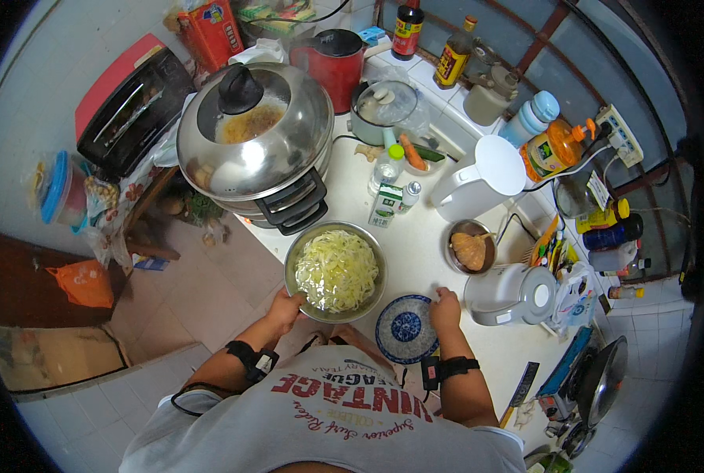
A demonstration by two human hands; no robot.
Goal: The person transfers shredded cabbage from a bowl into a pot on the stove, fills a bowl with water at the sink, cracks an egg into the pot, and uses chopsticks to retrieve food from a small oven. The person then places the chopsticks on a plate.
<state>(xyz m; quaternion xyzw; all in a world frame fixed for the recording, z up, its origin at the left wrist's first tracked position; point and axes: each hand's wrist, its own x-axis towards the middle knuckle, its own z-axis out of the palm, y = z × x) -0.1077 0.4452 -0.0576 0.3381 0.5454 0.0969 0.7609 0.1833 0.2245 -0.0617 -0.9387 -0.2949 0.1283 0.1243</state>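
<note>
My left hand grips the lower left rim of a stainless steel bowl, thumb over the edge. Pale green shredded vegetable is heaped inside, and its glossy surface looks like clear film. My right hand is at the right rim of a blue-and-white patterned plate, pinching that edge; its fingers are partly hidden. Nothing lies on the plate. Just beyond the bowl stands a large steel steamer pot with a domed lid, brownish food showing dimly through the glass.
A milk carton, a clear bottle and a white pitcher stand behind the bowl. Right of them are a small metal bowl holding a brown-orange piece of food and a white kettle. A black wok sits far right.
</note>
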